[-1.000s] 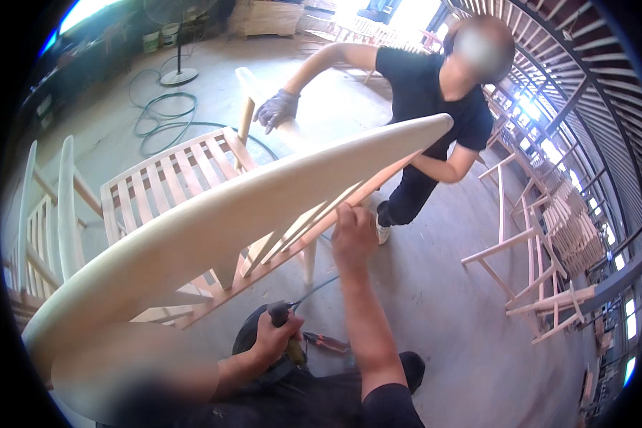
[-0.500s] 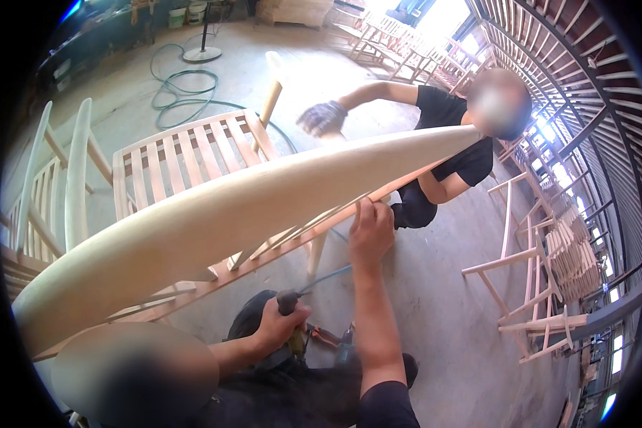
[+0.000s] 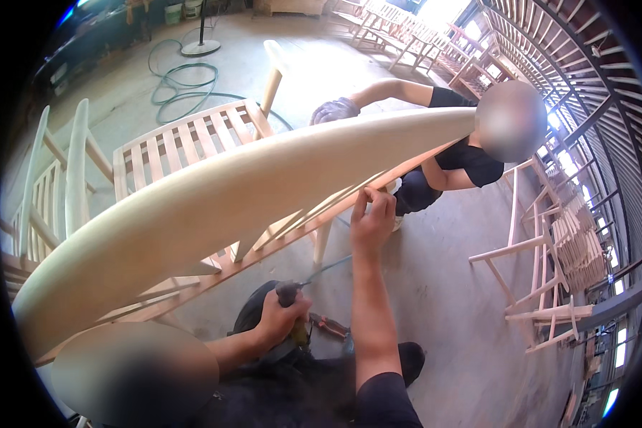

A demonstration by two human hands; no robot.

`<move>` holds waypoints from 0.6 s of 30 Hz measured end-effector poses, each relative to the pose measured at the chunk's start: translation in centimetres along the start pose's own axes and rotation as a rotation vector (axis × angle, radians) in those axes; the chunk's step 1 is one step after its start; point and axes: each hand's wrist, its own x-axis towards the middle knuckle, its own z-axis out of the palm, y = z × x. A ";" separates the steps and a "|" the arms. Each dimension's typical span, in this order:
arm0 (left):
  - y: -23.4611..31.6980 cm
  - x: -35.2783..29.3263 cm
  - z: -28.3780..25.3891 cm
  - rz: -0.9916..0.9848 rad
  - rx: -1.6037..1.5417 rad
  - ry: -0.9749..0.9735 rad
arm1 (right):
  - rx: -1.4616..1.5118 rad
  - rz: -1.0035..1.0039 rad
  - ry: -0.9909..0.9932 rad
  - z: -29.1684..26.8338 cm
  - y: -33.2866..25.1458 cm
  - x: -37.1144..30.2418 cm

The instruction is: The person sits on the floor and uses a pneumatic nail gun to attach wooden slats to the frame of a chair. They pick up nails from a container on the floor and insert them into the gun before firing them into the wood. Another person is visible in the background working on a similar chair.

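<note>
A long pale wooden board [image 3: 214,182] with a rounded edge crosses diagonally in front of me, above a slatted wooden rail [image 3: 264,251]. My left hand [image 3: 282,317] is wrapped round a pistol-shaped power tool [image 3: 288,292] with a black head and a thin tip pointing right. It is below the rail, over my lap. My right hand [image 3: 373,222] is at the rail's underside, thumb and fingers drawn together in a pinch. Whatever sits between those fingertips is too small to make out. Red-handled pliers [image 3: 329,327] lie just right of the tool.
A co-worker in black [image 3: 478,160] crouches at the board's far end, one gloved hand [image 3: 334,111] behind it. Slatted seats [image 3: 185,146] stand beyond the board. A green hose [image 3: 192,82] coils on the floor. Wooden chair frames [image 3: 542,250] stand at right.
My right hand's fingers have lifted and curled at the rail. The co-worker's gloved hand has moved up behind the board, and their head has shifted slightly right. My left hand still grips the tool.
</note>
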 end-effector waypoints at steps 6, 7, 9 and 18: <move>0.3 0.1 0.3 -0.015 0.060 0.017 | 0.037 0.105 -0.007 0.9 1.1 -1.7; 0.3 0.1 0.3 -0.013 0.045 0.013 | 0.071 0.152 -0.014 0.9 1.2 -1.5; 0.2 0.2 0.2 -0.010 0.017 0.005 | 0.171 0.302 0.026 1.4 1.0 -1.5; 0.4 0.3 0.1 -0.013 -0.011 -0.001 | 0.376 0.482 0.018 1.1 -0.2 -1.3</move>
